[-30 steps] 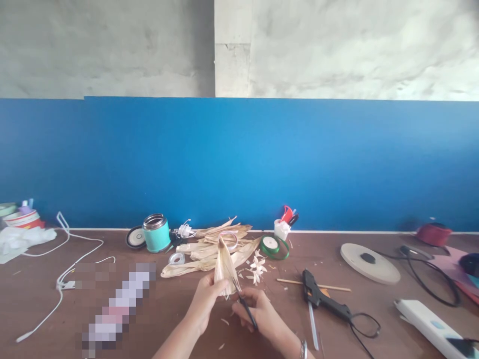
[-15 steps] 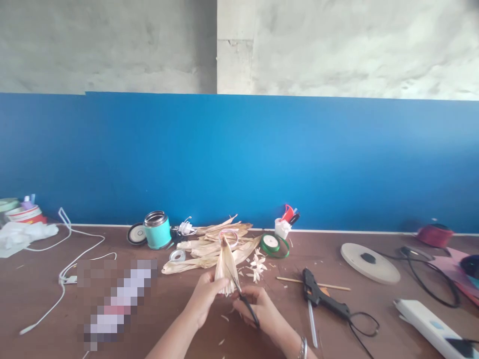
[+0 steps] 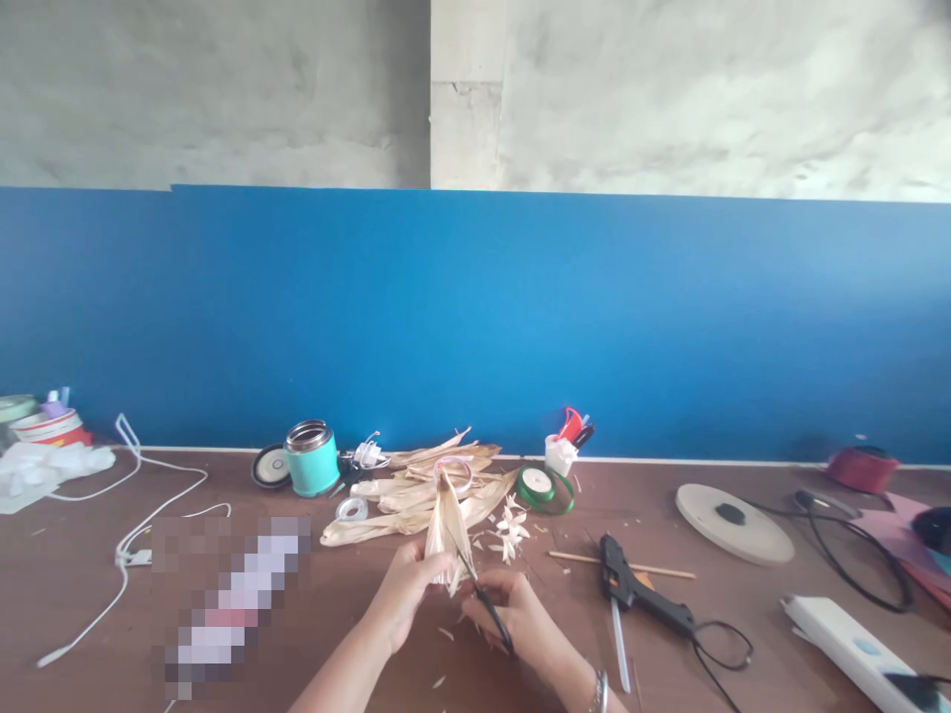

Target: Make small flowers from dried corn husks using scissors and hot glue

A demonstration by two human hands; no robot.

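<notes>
A pale dried corn husk fans out between my hands, its narrow end pointing away from me. My left hand pinches its wide lower end, thumb on top. In my right hand is a pair of black-handled scissors; the blades lie against the husk's lower right edge. Whether the blades are parted is too small to tell. Behind the held piece lies a pile of more husks. Small cut husk petals are gathered just right of it, and tiny scraps lie below my hands.
A black glue gun rests by a wooden stick on the right, near a white power strip and a round pale disc. Behind are a turquoise jar, green ribbon spool and pen cup. White cable trails left.
The scissor blades have shifted slightly along the husk's right edge, and the husk's lower edge has moved a little. Both hands stay in nearly the same place.
</notes>
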